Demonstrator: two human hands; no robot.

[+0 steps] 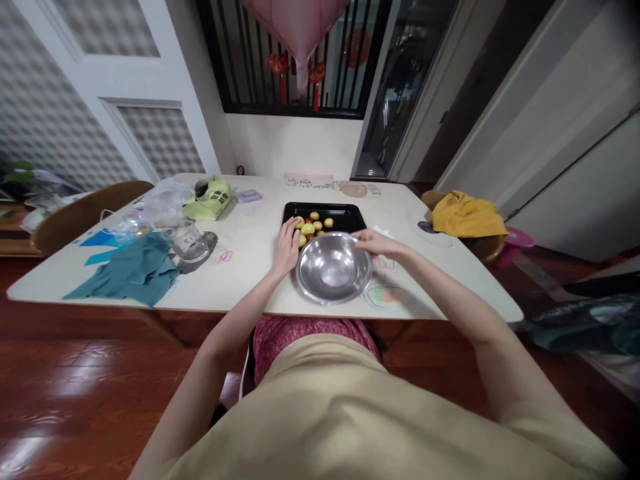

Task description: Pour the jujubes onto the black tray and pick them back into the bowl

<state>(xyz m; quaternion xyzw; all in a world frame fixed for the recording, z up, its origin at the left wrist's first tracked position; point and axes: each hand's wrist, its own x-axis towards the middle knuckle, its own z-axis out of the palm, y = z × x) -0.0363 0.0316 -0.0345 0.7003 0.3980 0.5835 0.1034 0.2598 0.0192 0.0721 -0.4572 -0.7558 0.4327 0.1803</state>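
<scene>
Right now, the shiny bowl is near the close edge of the table, in front of the black tray. It hides the near part of the tray from me. I can't tell if the bowl sits flat or is held up a bit. The right hand is pinching the bowl's rim on its far right side. The left hand is at the left edge of the tray, with its fingers stretched out next to the fruit. I can't tell if it grips anything. The fruit is small and mostly yellow, with some red bits, and it lies in the tray.

Over on the left of the table are a blue cloth, a clear jug and a green bag. On the right, a yellow cloth hangs over a chair. A pink balloon hangs up high, across the table.
</scene>
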